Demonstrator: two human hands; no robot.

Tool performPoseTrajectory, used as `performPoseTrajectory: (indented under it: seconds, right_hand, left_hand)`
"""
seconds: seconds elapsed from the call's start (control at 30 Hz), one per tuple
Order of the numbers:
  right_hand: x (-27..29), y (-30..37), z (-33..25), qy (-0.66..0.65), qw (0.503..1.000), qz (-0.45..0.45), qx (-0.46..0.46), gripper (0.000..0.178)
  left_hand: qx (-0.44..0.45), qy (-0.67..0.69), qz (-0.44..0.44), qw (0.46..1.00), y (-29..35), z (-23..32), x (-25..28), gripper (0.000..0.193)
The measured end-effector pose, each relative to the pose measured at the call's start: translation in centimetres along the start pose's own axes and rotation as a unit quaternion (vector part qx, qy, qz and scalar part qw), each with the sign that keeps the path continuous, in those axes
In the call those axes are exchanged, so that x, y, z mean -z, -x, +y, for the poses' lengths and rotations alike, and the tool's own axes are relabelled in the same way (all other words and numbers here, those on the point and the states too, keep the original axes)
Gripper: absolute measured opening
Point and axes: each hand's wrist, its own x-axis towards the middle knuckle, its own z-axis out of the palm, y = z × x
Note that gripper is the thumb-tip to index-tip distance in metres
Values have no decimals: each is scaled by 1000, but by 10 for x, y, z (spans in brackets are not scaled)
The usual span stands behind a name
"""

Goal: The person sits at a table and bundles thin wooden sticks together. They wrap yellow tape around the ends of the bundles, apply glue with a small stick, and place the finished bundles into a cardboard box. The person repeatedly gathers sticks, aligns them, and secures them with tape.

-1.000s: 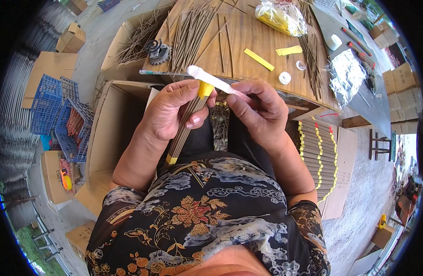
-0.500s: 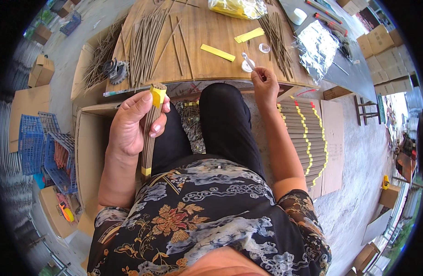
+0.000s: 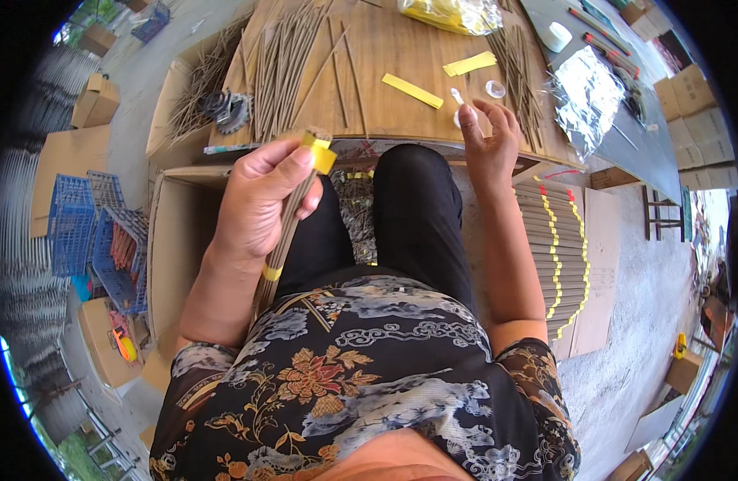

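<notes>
My left hand [image 3: 266, 192] is closed around an upright bundle of thin brown sticks [image 3: 282, 232]. Yellow paper strips band it near the top and lower down; at the upper band [image 3: 321, 158] a loose flap stands out to the right. My right hand [image 3: 495, 152] is over the table's near edge, thumb and forefinger curved toward each other at a small white stick [image 3: 456, 96]. The thumb covers where that stick meets the fingers. Behind the thumb, a small white round dish is mostly hidden. Yellow paper strips [image 3: 413, 90] lie just beyond.
Loose brown sticks [image 3: 285, 68] spread over the wooden table [image 3: 381, 48]; more fill a carton [image 3: 156, 120] at left. A clear round lid [image 3: 495, 89] and crumpled foil [image 3: 589, 92] lie right. Banded bundles [image 3: 545, 240] rest beside my right leg, blue crates [image 3: 74, 224] far left.
My left hand has tilted the bundle, and the upper band's flap now sticks out to the right. My right hand has shifted forward over the dish, with its thumb straighter. The view has shifted.
</notes>
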Motion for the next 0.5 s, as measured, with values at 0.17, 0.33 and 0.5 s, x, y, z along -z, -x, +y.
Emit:
performPoseTrajectory:
  seconds: [0.17,0.33,0.5]
  right_hand:
    - [9,16,-123,-347,905,-240,45,57]
    - [-1,21,-146,-507,793,-333,-56,36]
    - [1,21,-144,-447,840,-295,85,31]
  left_hand:
    - [-47,-38,22,998,9,-2,-19,26]
    - [-37,19,-38,998,22,4,-22,29]
    - [-9,75,-83,994,33,5,-16,30]
